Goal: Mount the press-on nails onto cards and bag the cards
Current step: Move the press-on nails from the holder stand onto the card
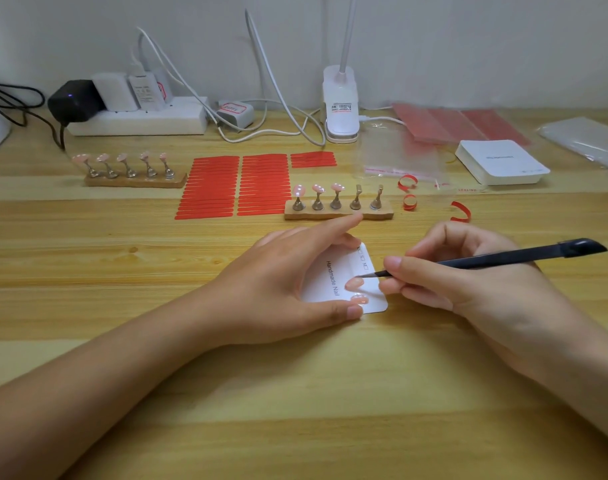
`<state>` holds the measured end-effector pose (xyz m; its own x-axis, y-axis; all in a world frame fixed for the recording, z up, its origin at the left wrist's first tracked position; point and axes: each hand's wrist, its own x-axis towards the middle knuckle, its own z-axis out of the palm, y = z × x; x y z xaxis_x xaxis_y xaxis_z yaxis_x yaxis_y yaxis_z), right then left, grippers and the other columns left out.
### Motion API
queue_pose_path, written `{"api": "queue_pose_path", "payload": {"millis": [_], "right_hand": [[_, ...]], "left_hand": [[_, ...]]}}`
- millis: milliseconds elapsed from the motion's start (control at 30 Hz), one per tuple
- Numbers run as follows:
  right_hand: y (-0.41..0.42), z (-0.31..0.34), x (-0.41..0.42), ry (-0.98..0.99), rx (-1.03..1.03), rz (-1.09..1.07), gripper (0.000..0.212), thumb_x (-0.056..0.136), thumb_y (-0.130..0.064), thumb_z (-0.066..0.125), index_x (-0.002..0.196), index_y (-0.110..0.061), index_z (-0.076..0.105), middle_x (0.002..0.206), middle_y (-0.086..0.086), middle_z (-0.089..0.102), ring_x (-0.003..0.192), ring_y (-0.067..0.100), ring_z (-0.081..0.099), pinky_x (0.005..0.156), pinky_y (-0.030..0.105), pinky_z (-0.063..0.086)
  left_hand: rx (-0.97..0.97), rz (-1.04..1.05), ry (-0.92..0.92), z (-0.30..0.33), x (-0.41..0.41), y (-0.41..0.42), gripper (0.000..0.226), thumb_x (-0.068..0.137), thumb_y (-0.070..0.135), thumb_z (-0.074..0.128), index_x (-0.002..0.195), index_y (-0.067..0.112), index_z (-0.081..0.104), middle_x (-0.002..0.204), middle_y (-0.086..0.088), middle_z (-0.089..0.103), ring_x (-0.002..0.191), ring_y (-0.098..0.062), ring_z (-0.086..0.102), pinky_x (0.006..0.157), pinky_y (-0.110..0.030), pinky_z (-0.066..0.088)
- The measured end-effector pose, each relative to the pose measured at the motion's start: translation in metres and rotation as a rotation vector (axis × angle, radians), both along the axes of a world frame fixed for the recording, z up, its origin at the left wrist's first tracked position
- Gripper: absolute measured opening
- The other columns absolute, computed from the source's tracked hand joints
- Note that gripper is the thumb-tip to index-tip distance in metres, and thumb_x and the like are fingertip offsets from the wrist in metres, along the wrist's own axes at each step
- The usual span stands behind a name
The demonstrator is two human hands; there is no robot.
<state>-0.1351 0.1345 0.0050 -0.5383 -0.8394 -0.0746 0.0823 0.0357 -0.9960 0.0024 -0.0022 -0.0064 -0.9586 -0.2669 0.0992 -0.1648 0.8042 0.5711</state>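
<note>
Pinned flat by the left hand (288,282), fingers spread, the card (333,285) can't slide while nail 2 (353,283) gets nudged by tweezers (486,259) pinched in the right hand (444,271).

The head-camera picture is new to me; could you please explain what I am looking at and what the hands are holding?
There is no machine: a camera on a person's head looks down at a wooden table. The left hand holds a white card flat; two pink nails already sit on it. The right hand grips a dark tool whose tip touches one nail. Behind lie two wooden stands carrying nails, red adhesive strips, a stack of cards and clear bags.
</note>
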Motion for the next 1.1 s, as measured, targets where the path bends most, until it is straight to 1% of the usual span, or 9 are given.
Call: {"api": "queue_pose_path", "payload": {"millis": [300,467,567,667,767,867,967,1033,1100], "right_hand": [[0.001,0.001,-0.002,0.0,0.014,0.006,0.019,0.054,-0.014,0.075,0.061,-0.013,0.057,0.058,0.007,0.067,0.066,0.019,0.072,0.055,0.015,0.052],[0.003,-0.001,-0.001,0.094,0.042,0.022,0.018,0.068,-0.004,0.075,0.064,-0.009,0.058,0.062,0.011,0.07,0.066,0.017,0.072,0.056,0.015,0.053],[0.005,0.0,0.002,0.238,0.054,0.027,0.018,0.065,-0.015,0.077,0.062,-0.011,0.06,0.066,0.008,0.072,0.065,0.016,0.071,0.059,0.024,0.057],[0.007,0.0,0.005,0.351,0.069,0.028,0.017,0.063,-0.023,0.076,0.068,-0.014,0.062,0.066,0.003,0.072,0.065,0.016,0.07,0.065,0.034,0.055],[0.008,0.0,0.006,0.385,0.024,-0.004,0.013,0.065,-0.02,0.074,0.067,-0.013,0.062,0.065,0.002,0.071,0.061,0.012,0.069,0.054,0.024,0.055],[0.007,-0.002,0.002,0.334,-0.051,-0.08,0.018,0.071,-0.008,0.075,0.061,-0.01,0.06,0.064,0.001,0.071,0.06,0.011,0.069,0.048,0.013,0.05],[0.005,-0.001,-0.003,0.356,-0.09,-0.104,0.02,0.071,-0.006,0.075,0.061,-0.014,0.059,0.066,0.0,0.071,0.06,0.009,0.069,0.05,0.013,0.05],[0.005,-0.001,-0.006,0.364,-0.087,-0.078,0.017,0.069,-0.01,0.075,0.061,-0.014,0.061,0.068,0.0,0.072,0.062,0.01,0.07,0.053,0.014,0.052],[0.005,0.001,-0.011,0.366,-0.071,-0.039,0.014,0.063,-0.019,0.075,0.064,-0.013,0.062,0.069,0.0,0.072,0.064,0.01,0.07,0.057,0.013,0.052]], "left_hand": [[-0.004,0.002,0.006,-0.001,0.0,-0.001,0.07,0.07,0.058,0.056,0.125,0.057,0.014,0.121,0.045,0.031,0.123,0.014,0.03,0.107,-0.017,0.02],[0.011,-0.002,0.015,-0.001,0.0,-0.001,0.07,0.07,0.057,0.056,0.127,0.055,0.016,0.125,0.042,0.033,0.125,0.01,0.032,0.108,-0.022,0.022],[0.012,-0.009,0.021,-0.001,0.0,-0.002,0.072,0.069,0.063,0.055,0.128,0.054,0.015,0.127,0.04,0.034,0.126,0.008,0.032,0.109,-0.025,0.023],[0.008,-0.008,0.02,-0.002,0.0,-0.002,0.072,0.067,0.068,0.05,0.128,0.055,0.014,0.125,0.042,0.033,0.126,0.009,0.032,0.109,-0.023,0.023],[-0.003,0.0,0.021,-0.002,0.0,-0.002,0.072,0.068,0.066,0.054,0.128,0.054,0.016,0.125,0.041,0.034,0.125,0.011,0.032,0.108,-0.022,0.023],[-0.032,0.056,0.043,-0.003,0.001,0.002,0.075,0.07,0.061,0.055,0.135,0.046,0.022,0.122,0.036,0.039,0.123,0.009,0.033,0.105,-0.019,0.026],[-0.176,0.138,0.076,-0.003,0.001,0.01,0.078,0.072,0.075,0.038,0.139,0.037,0.032,0.119,0.031,0.038,0.119,0.008,0.031,0.098,-0.016,0.024],[-0.207,0.159,0.067,-0.001,0.001,0.013,0.071,0.076,0.073,0.019,0.135,0.038,0.039,0.122,0.029,0.041,0.116,0.008,0.03,0.094,-0.016,0.02],[-0.268,0.129,0.019,0.0,0.001,0.012,0.069,0.078,0.067,0.012,0.132,0.037,0.043,0.124,0.022,0.042,0.114,0.004,0.028,0.091,-0.019,0.018]]}}
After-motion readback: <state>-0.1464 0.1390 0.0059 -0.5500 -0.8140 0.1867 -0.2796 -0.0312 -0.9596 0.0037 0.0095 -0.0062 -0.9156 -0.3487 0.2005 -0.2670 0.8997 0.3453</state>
